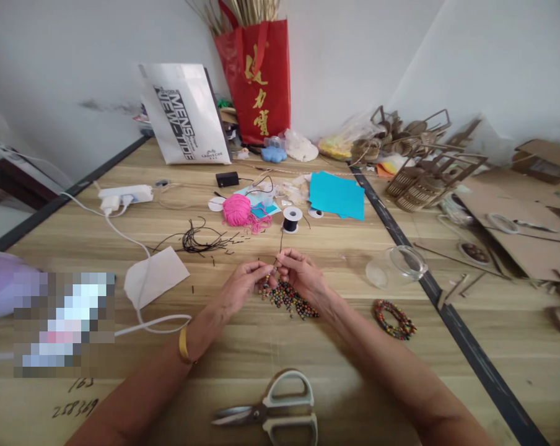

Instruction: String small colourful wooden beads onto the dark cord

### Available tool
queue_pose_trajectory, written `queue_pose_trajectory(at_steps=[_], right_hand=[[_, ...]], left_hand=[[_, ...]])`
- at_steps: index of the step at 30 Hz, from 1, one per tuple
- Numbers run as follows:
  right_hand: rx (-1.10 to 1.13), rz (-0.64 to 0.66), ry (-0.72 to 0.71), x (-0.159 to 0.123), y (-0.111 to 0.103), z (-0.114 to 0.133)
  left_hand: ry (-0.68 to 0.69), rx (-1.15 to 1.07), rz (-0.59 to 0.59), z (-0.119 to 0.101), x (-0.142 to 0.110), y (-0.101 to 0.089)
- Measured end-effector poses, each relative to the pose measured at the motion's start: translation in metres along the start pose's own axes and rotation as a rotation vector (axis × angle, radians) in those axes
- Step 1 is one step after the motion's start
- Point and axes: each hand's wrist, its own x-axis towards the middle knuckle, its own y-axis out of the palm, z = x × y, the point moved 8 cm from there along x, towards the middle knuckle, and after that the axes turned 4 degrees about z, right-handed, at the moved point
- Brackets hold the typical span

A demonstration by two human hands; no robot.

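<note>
Here, the right hand [303, 271] pinches a cord [281, 240] above loose beads [289, 298].
The left hand [246, 282] sits just beside it, fingers narrow; what they hold is too small to tell. The cord leads to a far spool [290, 224]; scissors [258, 413] lie near, a bead loop [405, 327] right.

Two hands [245, 285] [303, 272], one jar [388, 271], one scissors [264, 414]; beads [287, 297] uncountable.

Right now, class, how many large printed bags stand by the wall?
2: the white bag, back left, and the red bag just right of it. More could be hidden behind them.
</note>
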Motion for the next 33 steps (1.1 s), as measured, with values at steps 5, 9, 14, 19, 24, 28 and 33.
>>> queue_pose_trajectory(at_steps=[5,9,14,19,24,28,33], right_hand=[[0.035,-0.008,-0.005,-0.001,0.003,0.001],[-0.013,0.025,0.015,-0.002,0.005,0.002],[-0.071,0.027,0.007,-0.003,0.004,0.004],[-0.081,0.04,0.017,-0.003,0.005,0.001],[-0.069,0.041,0.071,-0.007,0.004,-0.001],[-0.062,0.026,0.078,-0.009,0.0,0.001],[-0.036,0.022,0.076,-0.009,-0.005,0.001]], left_hand=[[0.149,0.204,-0.044,-0.017,-0.003,-0.001],[0.17,0.246,-0.073,-0.023,-0.006,0.001],[0.211,0.238,-0.058,-0.025,-0.007,0.006],[0.229,0.271,-0.048,-0.023,-0.007,0.004],[0.19,0.289,-0.041,-0.019,-0.006,0.005],[0.168,0.296,-0.019,-0.019,-0.006,0.008],[0.149,0.273,0.002,-0.015,-0.005,0.007]])
